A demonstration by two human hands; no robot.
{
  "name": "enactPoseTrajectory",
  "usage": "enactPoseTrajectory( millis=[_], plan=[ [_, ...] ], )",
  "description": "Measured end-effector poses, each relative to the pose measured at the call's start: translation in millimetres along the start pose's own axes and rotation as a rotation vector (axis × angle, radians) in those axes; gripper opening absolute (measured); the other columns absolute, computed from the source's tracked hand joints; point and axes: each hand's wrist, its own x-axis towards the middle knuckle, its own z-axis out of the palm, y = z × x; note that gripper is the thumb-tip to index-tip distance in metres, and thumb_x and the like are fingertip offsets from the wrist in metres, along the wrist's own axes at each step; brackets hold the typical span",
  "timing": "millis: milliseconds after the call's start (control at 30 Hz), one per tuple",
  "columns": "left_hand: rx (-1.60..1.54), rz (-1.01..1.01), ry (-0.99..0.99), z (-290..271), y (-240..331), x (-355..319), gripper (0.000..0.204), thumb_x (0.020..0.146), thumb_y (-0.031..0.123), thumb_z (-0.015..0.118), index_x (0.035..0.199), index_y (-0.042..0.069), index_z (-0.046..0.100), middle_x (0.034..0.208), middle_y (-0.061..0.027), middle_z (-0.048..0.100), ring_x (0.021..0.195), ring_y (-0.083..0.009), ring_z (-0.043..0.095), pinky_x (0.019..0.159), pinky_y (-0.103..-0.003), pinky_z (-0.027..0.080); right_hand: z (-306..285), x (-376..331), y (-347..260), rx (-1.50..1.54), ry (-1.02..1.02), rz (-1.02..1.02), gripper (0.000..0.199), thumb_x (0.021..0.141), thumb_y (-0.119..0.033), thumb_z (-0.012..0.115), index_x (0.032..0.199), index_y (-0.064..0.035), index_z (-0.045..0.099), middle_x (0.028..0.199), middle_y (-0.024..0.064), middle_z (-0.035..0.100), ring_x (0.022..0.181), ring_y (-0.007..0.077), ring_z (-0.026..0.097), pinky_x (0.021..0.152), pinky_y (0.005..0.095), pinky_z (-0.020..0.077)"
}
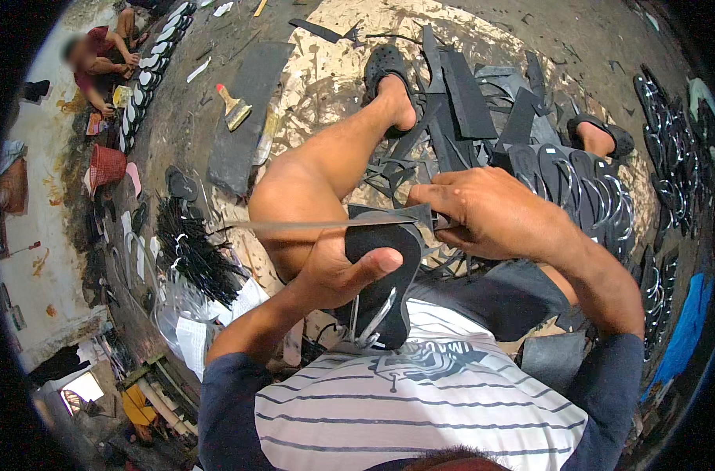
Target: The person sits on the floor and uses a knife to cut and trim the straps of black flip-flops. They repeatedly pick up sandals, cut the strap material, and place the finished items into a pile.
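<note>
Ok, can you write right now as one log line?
left hand: holding black sandal | right hand: gripping blade-like strip | strip: crosses over sandal, contact unclear | paintbrush: on dark sheet

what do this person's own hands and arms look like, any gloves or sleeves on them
The left hand and right hand are bare: no gloves, and no ring or watch shows. The forearms are uncovered too. Plain dark navy sleeves end around the elbows, joined to a white shirt with thin dark stripes across it.
</note>
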Motion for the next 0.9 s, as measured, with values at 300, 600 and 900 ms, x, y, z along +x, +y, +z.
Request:
enactPoseTrajectory(
  millis=[300, 600, 900],
  plan=[
    [0.228, -0.097, -0.215, 6, 17, 13, 0.055, 0.095, 0.053, 0.062, 0.117, 0.003, 0.061, 0.101, -0.0055, 0.065, 0.092, -0.0139, 0.061, 0.080, -0.029, 0.050, -35, 31, -7, -0.072, -0.455, 0.031, 0.049, 0.077, -0.006, 0.070, 0.125, -0.0050, 0.058, 0.105, 0.0201, 0.068, 0.099, 0.0415, 0.065, 0.079, 0.0489, 0.0519],
    [-0.578, 0.565, -0.102, 7, 4, 18, 0.103, 0.082, 0.086, 0.043, 0.152, 0.010, 0.037, 0.146, -0.0114, 0.050, 0.139, -0.0270, 0.041, 0.116, -0.050, 0.029, 23, -74, 33, 0.324, 0.691, 0.163, 0.070, 0.076, 0.013, 0.062, 0.140, -0.0129, 0.052, 0.132, 0.0104, 0.061, 0.116, 0.0275, 0.063, 0.096, 0.0378, 0.0510],
    [-0.657, 0.384, 0.511, 53, -35, 82, 0.041, 0.094, 0.038, 0.070, 0.120, 0.009, 0.060, 0.106, -0.0034, 0.067, 0.095, -0.0179, 0.066, 0.085, -0.036, 0.056, 143, -58, 32, 0.212, 0.825, 0.325, 0.058, 0.077, 0.001, 0.069, 0.132, -0.0137, 0.056, 0.110, 0.0133, 0.066, 0.096, 0.0340, 0.067, 0.079, 0.0404, 0.0555]
  ],
)
